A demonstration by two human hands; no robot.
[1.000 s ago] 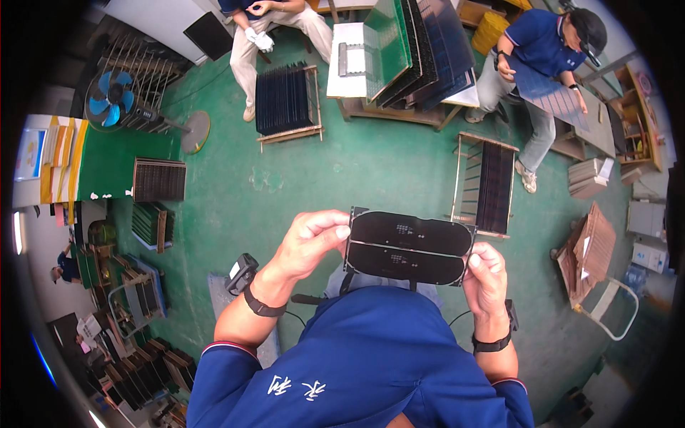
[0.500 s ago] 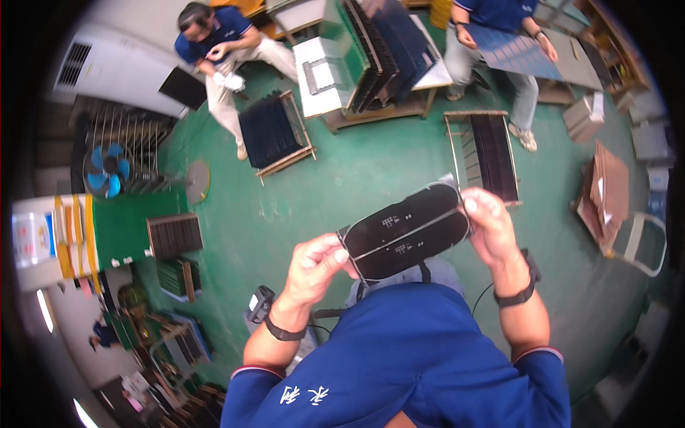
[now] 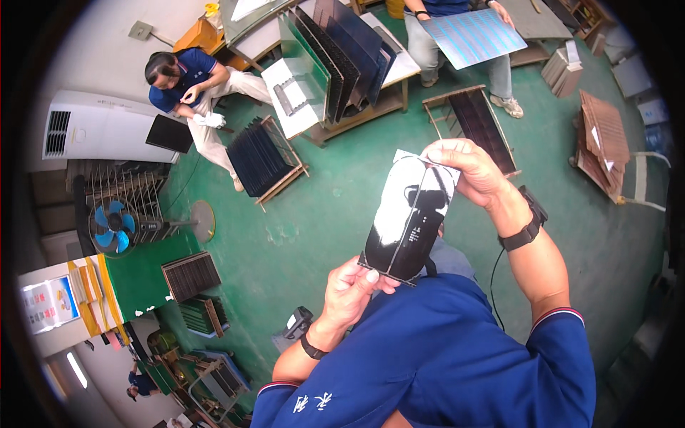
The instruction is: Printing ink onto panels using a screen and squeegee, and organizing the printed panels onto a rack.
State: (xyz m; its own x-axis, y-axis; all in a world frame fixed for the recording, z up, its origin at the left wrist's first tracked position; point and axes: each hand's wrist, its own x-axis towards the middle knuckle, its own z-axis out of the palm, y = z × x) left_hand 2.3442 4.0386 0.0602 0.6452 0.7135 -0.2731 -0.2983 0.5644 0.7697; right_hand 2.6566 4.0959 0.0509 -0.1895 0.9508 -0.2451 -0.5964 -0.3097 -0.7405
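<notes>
And round goes the panel (image 3: 404, 230), just right of centre frame, now steeply angled! Left fingers (image 3: 365, 280) pinch its lower end, right fingers (image 3: 451, 155) its top; glare now masks much of its face.

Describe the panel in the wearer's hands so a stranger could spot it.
Find the big blue shirt at the bottom. Just above, the left hand and right hand hold opposite ends of a glossy black panel. Unlike the striped blue sheet at the top, it has one lengthwise line down its middle.
</notes>
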